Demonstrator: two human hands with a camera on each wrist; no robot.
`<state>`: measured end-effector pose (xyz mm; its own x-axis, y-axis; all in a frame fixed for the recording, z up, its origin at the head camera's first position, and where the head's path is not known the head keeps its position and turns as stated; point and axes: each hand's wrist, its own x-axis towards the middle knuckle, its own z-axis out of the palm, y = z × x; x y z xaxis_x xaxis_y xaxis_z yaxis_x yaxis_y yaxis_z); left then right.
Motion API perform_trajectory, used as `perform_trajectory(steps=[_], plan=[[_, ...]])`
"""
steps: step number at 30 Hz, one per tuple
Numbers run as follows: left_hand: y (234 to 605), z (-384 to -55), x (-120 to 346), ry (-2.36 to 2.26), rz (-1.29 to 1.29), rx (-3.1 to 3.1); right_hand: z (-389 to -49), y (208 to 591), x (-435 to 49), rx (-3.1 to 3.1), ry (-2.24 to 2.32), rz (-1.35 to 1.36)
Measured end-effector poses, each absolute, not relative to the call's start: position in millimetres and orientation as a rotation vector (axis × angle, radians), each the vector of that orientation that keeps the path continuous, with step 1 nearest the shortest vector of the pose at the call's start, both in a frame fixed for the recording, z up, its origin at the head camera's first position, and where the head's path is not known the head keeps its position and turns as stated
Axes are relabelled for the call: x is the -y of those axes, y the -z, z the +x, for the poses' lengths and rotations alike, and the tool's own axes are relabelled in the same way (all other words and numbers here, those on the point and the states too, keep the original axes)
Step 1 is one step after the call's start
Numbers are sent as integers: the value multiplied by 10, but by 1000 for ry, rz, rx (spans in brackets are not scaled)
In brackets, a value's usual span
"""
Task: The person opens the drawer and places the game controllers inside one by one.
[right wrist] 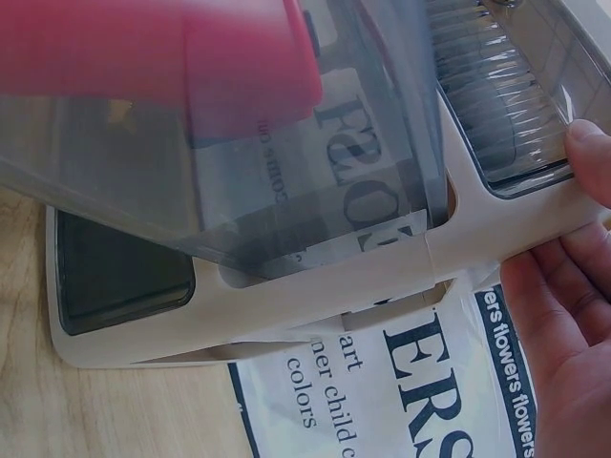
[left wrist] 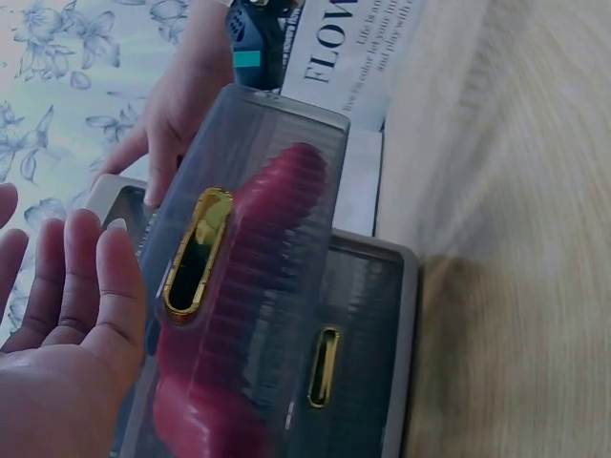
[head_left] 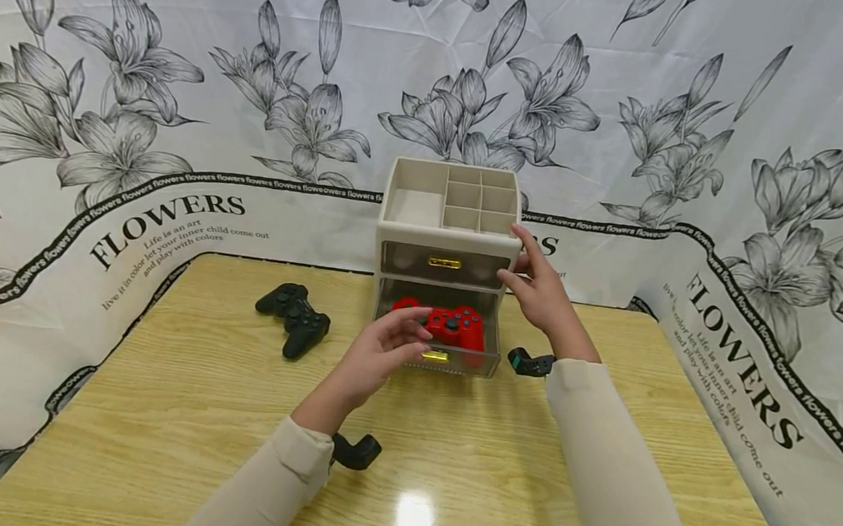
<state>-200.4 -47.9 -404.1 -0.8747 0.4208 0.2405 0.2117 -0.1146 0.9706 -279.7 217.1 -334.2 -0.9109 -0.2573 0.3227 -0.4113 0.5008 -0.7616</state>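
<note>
A white desktop drawer organizer stands against the backdrop, with small compartments on top. Its clear middle drawer is pulled out and holds a red game controller. My left hand hovers at the front of this drawer, fingers loosely bent and holding nothing. In the left wrist view those fingers stand apart from the drawer's gold handle. At the right edge of the organizer is my right hand, thumb on the front by the closed upper drawer and fingers along the side, holding the body.
A black game controller lies on the wooden table left of the organizer. Below the pulled-out drawer, a closed bottom drawer shows in the left wrist view. A flower-printed cloth hangs behind and along both sides.
</note>
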Motion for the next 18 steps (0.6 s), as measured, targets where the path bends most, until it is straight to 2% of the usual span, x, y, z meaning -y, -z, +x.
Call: perform_trajectory(steps=[18], plan=[[4205, -1907, 520, -2020, 615, -2070, -2788, 3333, -2173, 2571, -1372, 585]])
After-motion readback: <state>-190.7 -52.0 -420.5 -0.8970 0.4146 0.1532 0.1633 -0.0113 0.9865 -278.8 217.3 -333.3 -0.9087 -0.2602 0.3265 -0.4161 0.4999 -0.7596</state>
